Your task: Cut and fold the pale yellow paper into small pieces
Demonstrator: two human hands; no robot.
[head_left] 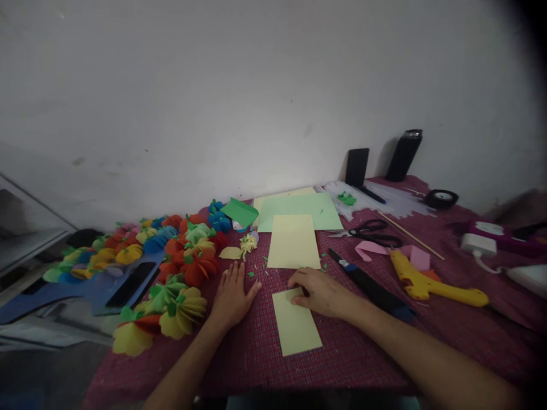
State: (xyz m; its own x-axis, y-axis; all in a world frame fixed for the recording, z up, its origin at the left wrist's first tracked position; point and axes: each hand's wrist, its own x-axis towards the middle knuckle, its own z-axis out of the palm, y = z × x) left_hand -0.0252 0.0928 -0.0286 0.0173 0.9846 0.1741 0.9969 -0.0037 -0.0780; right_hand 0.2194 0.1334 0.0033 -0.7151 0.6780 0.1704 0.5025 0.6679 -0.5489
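My left hand (233, 293) lies flat on the checked red cloth with its fingers stretched out, holding nothing. Beside its fingertips are a pale yellow paper piece (230, 253) and a small heap of yellow paper scraps (248, 244). My right hand (320, 291) has its fingers curled over the top edge of a small pale yellow paper rectangle (297, 327), its thumb resting on the sheet. Just beyond lies a larger pale yellow sheet (294, 242), overlapping a light green sheet (299, 212).
Many folded paper pumpkins (199, 262) crowd the left. To the right lie a utility knife (371, 285), black-handled scissors (371, 230), a yellow glue gun (436, 285), a wooden stick (412, 235) and glue sticks (395, 196). A black bottle (404, 156) and a phone (357, 166) stand by the wall.
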